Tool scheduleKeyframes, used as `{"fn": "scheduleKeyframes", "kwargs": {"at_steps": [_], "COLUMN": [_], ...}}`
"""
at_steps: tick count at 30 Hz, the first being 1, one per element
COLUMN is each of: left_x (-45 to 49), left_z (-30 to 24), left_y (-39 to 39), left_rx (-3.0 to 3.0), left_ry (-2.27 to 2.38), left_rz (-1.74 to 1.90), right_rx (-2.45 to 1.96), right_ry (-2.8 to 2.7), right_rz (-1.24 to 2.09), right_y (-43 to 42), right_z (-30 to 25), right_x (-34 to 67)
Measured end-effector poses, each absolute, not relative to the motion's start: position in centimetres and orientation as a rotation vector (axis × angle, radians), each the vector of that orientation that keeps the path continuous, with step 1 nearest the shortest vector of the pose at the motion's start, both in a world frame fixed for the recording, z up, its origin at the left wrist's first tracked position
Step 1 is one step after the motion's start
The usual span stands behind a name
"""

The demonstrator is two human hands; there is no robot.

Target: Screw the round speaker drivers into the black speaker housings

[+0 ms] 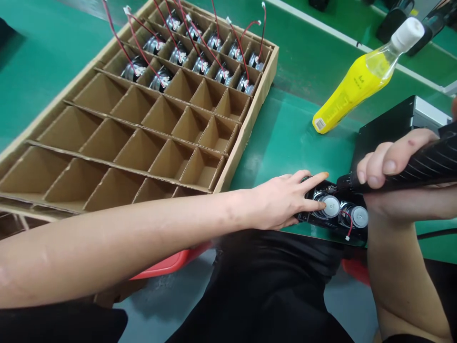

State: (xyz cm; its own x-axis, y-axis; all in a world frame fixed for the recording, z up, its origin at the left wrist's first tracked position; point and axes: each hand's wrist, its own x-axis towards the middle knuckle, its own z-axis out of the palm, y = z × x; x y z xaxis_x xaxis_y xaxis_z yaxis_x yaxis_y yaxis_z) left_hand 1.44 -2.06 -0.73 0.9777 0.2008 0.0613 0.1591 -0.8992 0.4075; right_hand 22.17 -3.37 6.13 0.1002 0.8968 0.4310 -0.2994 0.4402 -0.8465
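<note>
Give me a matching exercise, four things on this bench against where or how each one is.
1 yellow plastic bottle with white cap
2 brown cardboard divider tray
3 left hand
4 right hand

A grip around black ribbed power screwdriver
B lying on green mat
C touching round silver speaker
D wired speakers in far rows

Pairs: 1-B, 2-D, 3-C, 4-A

One head-worn camera looks forward and down across the person's lap (271, 286) onto the green surface (285, 138). It sits close over the left hand (285, 202) and right hand (392, 166) at the near edge; the cardboard tray (250, 119) recedes upper left.
</note>
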Motion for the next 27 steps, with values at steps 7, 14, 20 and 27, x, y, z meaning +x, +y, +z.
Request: {"fn": "scheduleKeyframes", "kwargs": {"at_steps": [7,14,20,27], "left_x": [1.5,1.6,1.6,1.5], "left_z": [-0.4,-0.5,-0.3,-0.5], "left_y": [-2.3,-2.3,-2.3,-2.3], "left_rx": [2.744,2.754,2.737,2.715], "left_ry": [0.279,0.29,0.283,0.276], "left_rz": [0.09,0.08,0.044,0.104], "right_rx": [-0.741,-0.669,-0.759,-0.795], "right_ry": [-1.36,-1.375,-1.303,-1.218], "right_rz": [0.82,0.895,0.875,0.826], "right_y": [-3.6,-2.9,-3.9,-4.0], "right_z": [4.8,4.3,4.6,4.5], "right_x": [22.2,22.8,21.5,20.4]}}
